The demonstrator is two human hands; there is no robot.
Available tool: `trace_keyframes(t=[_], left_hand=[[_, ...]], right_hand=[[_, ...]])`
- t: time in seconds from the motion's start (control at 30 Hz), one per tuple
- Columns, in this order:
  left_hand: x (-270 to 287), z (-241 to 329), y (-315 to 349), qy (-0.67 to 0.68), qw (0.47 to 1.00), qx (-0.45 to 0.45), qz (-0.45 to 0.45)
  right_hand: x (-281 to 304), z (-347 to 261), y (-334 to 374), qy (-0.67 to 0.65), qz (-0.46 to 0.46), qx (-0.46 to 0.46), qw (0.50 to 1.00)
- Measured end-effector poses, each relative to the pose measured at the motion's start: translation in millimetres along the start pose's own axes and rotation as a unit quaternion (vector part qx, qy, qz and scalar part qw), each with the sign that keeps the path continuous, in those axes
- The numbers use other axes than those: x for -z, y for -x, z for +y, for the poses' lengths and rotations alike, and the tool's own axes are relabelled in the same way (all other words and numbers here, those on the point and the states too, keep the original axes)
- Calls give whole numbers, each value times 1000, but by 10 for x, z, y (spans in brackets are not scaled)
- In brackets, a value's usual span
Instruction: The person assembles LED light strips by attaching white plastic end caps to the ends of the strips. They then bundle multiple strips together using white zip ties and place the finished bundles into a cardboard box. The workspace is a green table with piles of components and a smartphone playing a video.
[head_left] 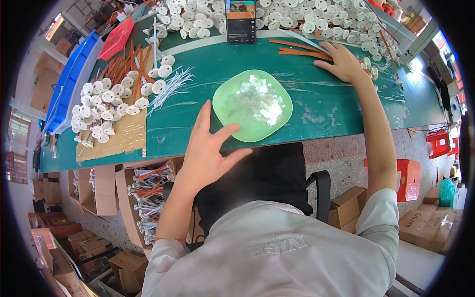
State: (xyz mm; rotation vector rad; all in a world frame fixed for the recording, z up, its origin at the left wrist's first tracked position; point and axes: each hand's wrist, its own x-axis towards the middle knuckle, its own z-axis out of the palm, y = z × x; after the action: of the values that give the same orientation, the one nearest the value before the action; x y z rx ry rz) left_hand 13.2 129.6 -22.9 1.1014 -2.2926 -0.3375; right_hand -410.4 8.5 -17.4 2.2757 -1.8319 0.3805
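My left hand (210,151) hovers at the near left rim of a light green plate (225,106), its fingers spread and nothing in them. On the plate lies a heap of small clear, shiny flakes (260,99). At the right, my right hand (341,62) reaches over the table with thumb and fingers apart. Its fingertips are at the ends of several flat orange strips (297,49) and a pale strip (303,38). Whether they touch these is hard to tell. Just beside that hand's wrist are a few white discs (373,73).
White discs with holes (321,24) are piled along the back of the green table (193,119). A phone (241,22) stands there. More discs (108,96), orange strips (111,64) and thin white ties (170,86) lie left, near a blue tray (74,81). Cardboard boxes (106,190) stand below.
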Motion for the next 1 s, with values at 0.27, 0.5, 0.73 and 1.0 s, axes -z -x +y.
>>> trace_keyframes(t=[0.27,0.5,0.73,1.0], left_hand=[[-157,-98,3,159,985,-6,71],[-71,130,277,386,920,-67,-10],[-465,471,464,519,846,-93,-80],[-1173,336,736,458,881,-43,-113]], right_hand=[[87,-76,-132,-98,142,75,982],[435,-779,-111,-148,-4,141,979],[280,-1094,-139,-173,-47,173,968],[36,-1285,-145,-157,-92,162,970]])
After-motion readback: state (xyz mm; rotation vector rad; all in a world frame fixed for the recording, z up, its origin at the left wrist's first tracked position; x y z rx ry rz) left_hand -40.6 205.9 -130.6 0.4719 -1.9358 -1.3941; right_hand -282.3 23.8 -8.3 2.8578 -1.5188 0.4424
